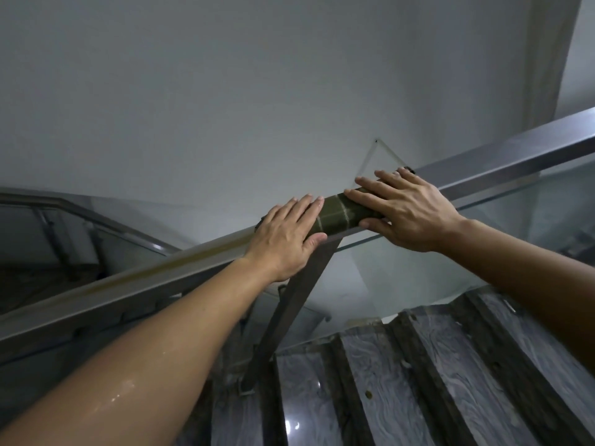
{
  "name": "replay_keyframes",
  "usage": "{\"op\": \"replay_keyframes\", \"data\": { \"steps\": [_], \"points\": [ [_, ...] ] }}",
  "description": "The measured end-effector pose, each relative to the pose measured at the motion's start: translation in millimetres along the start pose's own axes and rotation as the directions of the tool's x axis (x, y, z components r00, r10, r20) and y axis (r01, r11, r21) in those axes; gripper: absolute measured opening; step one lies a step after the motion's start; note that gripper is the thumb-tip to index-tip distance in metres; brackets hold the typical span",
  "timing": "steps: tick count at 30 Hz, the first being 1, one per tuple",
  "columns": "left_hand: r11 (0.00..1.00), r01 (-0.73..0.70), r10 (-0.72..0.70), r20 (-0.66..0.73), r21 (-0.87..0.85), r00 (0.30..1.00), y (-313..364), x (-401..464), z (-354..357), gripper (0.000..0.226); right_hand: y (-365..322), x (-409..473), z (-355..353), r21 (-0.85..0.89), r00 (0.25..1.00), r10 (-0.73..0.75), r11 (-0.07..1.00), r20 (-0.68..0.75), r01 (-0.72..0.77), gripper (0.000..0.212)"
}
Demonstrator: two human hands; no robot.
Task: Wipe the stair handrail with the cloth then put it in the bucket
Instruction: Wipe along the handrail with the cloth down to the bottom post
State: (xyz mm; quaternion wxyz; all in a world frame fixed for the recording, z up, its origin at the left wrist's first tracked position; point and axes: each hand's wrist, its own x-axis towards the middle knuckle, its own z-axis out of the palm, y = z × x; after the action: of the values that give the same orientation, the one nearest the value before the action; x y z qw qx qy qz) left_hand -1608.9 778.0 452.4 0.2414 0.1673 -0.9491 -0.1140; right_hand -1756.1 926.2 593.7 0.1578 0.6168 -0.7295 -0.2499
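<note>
Both hands' grip flat on cloth (341,214)

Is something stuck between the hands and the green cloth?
No. Both the left hand and right hand lie flat on the dark green striped cloth, wrapped over the grey metal handrail. Nothing visible is between them. The bucket is out of view.

Both arms are extended forward and upward, bare to the elbow. The left hand (286,236) lies palm-down, fingers together and flat, thumb tucked beneath. The right hand (402,210) lies palm-down just beside it, fingers spread, thumb hooked under. The left forearm shows wet droplets.
</note>
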Motion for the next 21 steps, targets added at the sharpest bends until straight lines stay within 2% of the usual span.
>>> {"op": "replay_keyframes", "data": {
  "steps": [21],
  "points": [
    [0.982,0.189,-0.189,0.089,0.010,0.978,-170,-161,0,0.073,-218,100,3,0.051,0.994,-0.112,0.992,-0.009,0.113,0.068]
  ]
}}
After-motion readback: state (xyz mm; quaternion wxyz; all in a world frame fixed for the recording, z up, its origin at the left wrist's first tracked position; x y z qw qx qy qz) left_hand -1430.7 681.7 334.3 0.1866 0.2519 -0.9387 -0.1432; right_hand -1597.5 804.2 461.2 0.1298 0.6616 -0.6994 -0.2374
